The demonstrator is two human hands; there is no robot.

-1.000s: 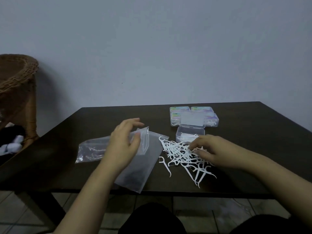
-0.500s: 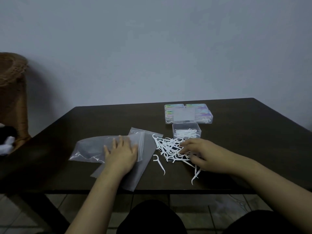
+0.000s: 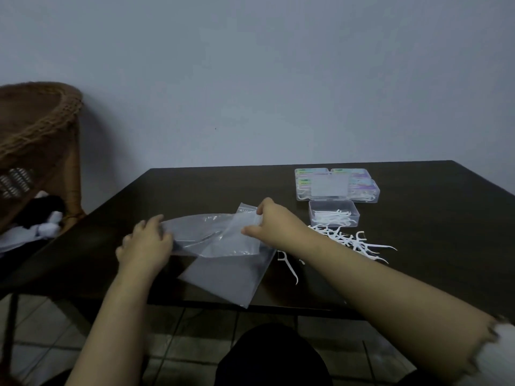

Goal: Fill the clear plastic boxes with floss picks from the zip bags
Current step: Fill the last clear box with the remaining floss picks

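Two clear zip bags lie overlapped on the dark table (image 3: pixel 432 207). My left hand (image 3: pixel 146 242) grips the left end of the upper zip bag (image 3: pixel 211 234), and my right hand (image 3: pixel 269 221) pinches its right end. The lower zip bag (image 3: pixel 231 277) reaches to the table's front edge. A pile of white floss picks (image 3: pixel 351 239) lies to the right of my right forearm, with one stray pick (image 3: pixel 289 264) near the bags. Behind the pile stands an open clear plastic box (image 3: pixel 334 217) holding some picks.
Closed clear boxes (image 3: pixel 337 185) with coloured labels sit grouped at the back of the table. A wicker chair (image 3: pixel 36 151) with dark and white cloth on it stands at the left. Tiled floor shows under the table's front edge.
My right hand left the floss pick pile and moved left onto the upper zip bag. My left hand shifted from pressing flat on the bags to gripping the bag's left end.
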